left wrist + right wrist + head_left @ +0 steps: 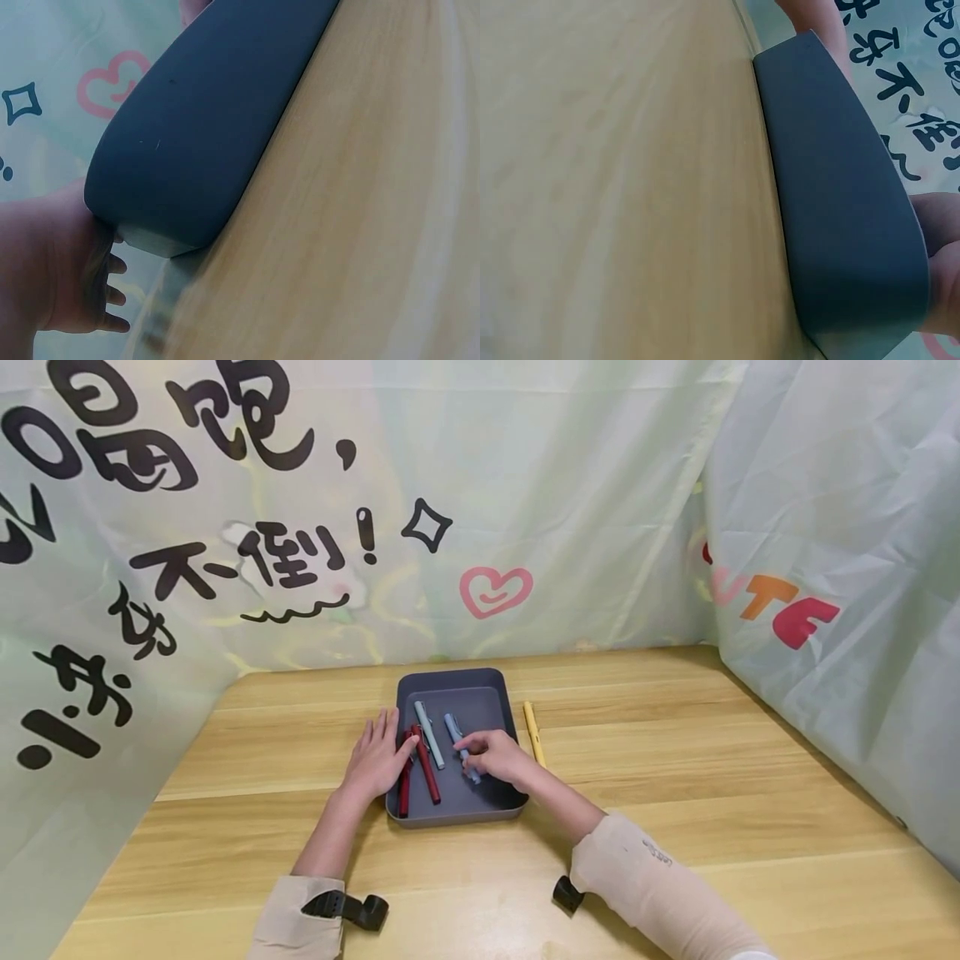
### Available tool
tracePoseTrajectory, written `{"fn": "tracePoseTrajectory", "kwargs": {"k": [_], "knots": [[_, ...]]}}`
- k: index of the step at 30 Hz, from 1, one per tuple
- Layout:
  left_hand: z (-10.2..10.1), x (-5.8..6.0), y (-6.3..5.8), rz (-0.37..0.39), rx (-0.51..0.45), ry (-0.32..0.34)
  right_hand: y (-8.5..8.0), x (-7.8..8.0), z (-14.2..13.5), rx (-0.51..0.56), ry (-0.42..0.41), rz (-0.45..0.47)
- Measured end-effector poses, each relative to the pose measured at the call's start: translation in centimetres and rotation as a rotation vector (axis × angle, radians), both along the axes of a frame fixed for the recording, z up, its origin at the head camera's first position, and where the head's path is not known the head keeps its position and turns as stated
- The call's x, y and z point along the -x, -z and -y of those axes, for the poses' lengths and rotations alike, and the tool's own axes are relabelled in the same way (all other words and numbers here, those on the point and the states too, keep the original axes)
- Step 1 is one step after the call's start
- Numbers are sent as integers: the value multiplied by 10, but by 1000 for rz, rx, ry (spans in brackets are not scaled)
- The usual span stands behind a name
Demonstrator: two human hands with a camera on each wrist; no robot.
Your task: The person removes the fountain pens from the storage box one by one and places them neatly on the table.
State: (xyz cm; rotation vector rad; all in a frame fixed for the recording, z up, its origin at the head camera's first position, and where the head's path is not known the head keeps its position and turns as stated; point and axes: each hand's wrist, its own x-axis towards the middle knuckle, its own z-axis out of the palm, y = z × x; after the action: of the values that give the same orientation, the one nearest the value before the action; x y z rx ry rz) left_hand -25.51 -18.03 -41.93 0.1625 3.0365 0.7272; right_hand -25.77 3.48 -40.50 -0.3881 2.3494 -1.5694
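A dark grey rectangular tray (456,817) stands on the wooden table with several pens in it. My right hand (497,757) reaches over its right side and pinches a blue pen (453,728) between thumb and fingers, low over the tray floor. Across the left rim lies my left hand (372,763), fingers extended and thumb pointing inward above the red pens. One dark red pen (428,774) slants beside a second red pen (404,791) along the left wall. A pale teal pen (430,735) lies between them and the blue one. The tray's wall hides the pens in both wrist views.
Just outside the tray's right wall, a yellow pen (533,731) lies on the table (660,752), partly covered by the right hand. A printed fabric curtain (585,527) closes off the back and sides. Each sleeve carries a black wrist camera (367,912).
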Motion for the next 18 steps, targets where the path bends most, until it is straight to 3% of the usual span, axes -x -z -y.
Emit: {"fn": "tracePoseTrajectory", "kwargs": {"k": [9,18], "knots": [[-1,-1,1,-6,-7,7,-11,-7,-4,-2,11,-44],[0,-1,1,-11,-17,10,-21,-12,-15,55,-27,-51]]}}
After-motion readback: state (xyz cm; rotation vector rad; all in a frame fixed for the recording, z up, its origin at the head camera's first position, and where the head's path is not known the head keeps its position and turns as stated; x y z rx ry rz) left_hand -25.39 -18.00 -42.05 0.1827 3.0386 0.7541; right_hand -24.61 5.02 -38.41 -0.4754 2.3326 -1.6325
